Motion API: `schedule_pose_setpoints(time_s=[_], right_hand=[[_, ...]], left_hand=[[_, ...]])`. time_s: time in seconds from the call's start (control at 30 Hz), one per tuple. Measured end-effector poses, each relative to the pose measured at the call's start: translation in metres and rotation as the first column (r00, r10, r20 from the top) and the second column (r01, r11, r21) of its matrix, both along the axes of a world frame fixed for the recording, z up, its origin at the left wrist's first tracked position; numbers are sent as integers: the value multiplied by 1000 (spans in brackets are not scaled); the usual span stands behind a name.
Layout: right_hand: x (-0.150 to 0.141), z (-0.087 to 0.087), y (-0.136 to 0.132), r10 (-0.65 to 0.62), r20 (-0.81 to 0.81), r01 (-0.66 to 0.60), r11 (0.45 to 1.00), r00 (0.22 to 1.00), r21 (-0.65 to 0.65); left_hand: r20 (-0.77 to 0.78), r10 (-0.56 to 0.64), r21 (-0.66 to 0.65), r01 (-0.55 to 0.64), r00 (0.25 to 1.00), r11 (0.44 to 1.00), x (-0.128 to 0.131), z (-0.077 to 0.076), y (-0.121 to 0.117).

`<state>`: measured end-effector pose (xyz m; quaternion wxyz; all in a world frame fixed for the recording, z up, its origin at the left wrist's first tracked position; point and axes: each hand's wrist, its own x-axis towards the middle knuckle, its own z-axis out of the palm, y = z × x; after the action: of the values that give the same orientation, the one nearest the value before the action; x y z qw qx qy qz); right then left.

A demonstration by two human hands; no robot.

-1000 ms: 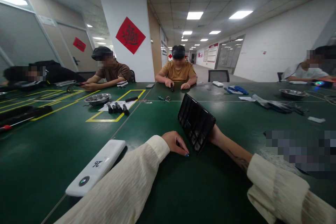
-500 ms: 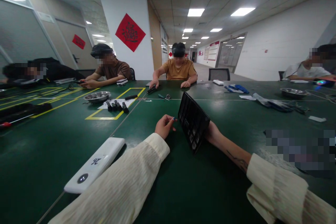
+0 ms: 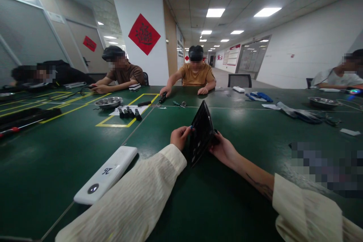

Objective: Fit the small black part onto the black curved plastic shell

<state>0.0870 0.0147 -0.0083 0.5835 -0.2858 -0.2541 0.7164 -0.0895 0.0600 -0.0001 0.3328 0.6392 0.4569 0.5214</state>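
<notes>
A flat black tablet point(image 3: 202, 130) is held up on a slant above the green table, with a few faint lighter patches on its dark face. My left hand point(image 3: 181, 137) grips its left edge, thumb on the face; a spot of blue shows at the thumb tip, and the other fingers are hidden behind the panel. On the opposite side my right hand point(image 3: 224, 147) is closed on the right edge, its fingertips partly hidden. A white power bank point(image 3: 106, 176) marked 26 lies on the table left of my left forearm.
Metal bowls point(image 3: 109, 102) point(image 3: 323, 102) stand left and right. Several black cylindrical parts point(image 3: 129, 112) sit near yellow tape. Beyond are pliers point(image 3: 179, 104), and gloves point(image 3: 297, 113) lie to the right. A screwdriver point(image 3: 17, 129) is far left. A person point(image 3: 195, 73) sits opposite.
The tablet has turned, so its face shows more narrowly. My left hand, earlier just off its edge, now grips it. My right hand has moved slightly left and nearer the front.
</notes>
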Motion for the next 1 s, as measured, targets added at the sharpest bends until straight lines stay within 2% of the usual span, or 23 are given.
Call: schedule_pose_setpoints(time_s=[0.13,0.37,0.47,0.57,0.73,1.0], right_hand=[[-6,1,-7,34,30,-36,996,999,76],[-1,-2,0,51,-34,-52,998,998,-33],[-1,-2,-1,56,-39,-57,998,998,-28],[0,-1,-2,57,-49,-59,998,997,-28],[2,-2,0,53,-70,-59,995,996,-84],[6,-10,4,96,-33,-97,995,995,-23]], left_hand=[[44,26,-9,-25,999,1000,1,2,-3],[163,-67,-13,70,984,997,4,-1,-1],[249,-124,-65,145,961,987,5,-1,-1],[314,-119,-71,148,942,986,6,0,-1],[353,-98,-89,138,931,986,5,3,-4],[362,-114,-144,177,925,974,6,7,-5]])
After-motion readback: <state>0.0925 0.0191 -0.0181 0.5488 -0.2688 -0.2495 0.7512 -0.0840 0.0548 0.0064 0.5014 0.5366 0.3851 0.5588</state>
